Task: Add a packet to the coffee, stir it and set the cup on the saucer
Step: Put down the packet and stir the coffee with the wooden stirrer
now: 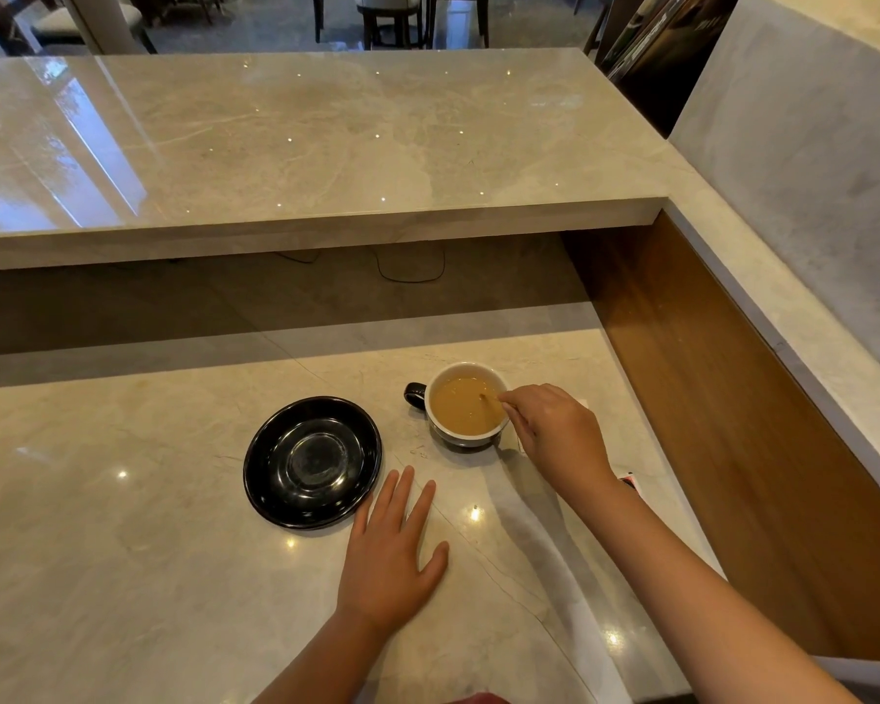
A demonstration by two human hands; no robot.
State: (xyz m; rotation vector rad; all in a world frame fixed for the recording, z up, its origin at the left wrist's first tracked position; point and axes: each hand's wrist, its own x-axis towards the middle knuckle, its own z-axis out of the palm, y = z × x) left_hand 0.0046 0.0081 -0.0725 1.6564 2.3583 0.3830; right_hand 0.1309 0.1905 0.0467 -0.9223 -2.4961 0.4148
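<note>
A white-lined cup point(465, 439) with a black handle on its left holds light brown coffee and stands on the marble counter. My right hand point(554, 431) is at its right rim, pinched on a thin stirrer point(489, 402) whose tip dips into the coffee. An empty black saucer point(312, 462) lies to the left of the cup, apart from it. My left hand point(392, 551) rests flat on the counter, fingers spread, just right of the saucer. A red and white packet point(630, 482) peeks out behind my right wrist.
A raised marble ledge point(300, 215) runs across above the work surface, with a dark recess and cables under it. A wooden side panel point(732, 398) closes the counter on the right. Chairs stand far behind.
</note>
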